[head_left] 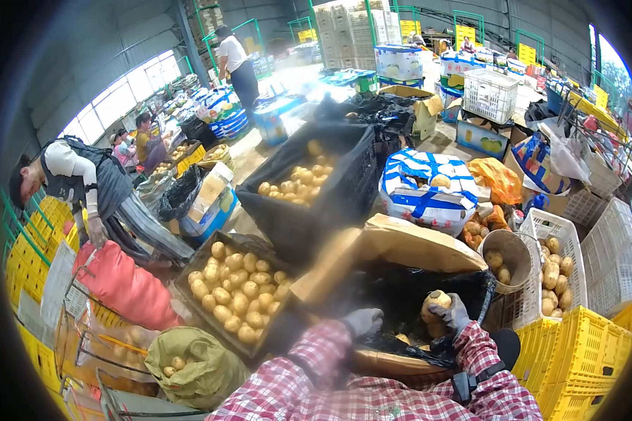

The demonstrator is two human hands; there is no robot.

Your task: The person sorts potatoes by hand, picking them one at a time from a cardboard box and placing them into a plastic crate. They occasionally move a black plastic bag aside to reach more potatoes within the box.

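Note:
My right hand [459,313], in a grey glove, is closed around a potato [437,302] above a cardboard box [421,242] lined with black plastic. A few potatoes [403,339] show low inside the lining [393,298]. My left hand [364,322], also gloved, is over the left part of the same box. Its fingers are blurred, and I see nothing held in it. To the left of this box stands a crate of potatoes [235,291].
Behind is a black-lined crate [309,224] with potatoes. At right are a white crate of potatoes [556,277], a tilted bucket [509,256] and yellow crates [583,351]. A green sack [196,368] sits front left. A person [112,189] bends over a red sack [130,288].

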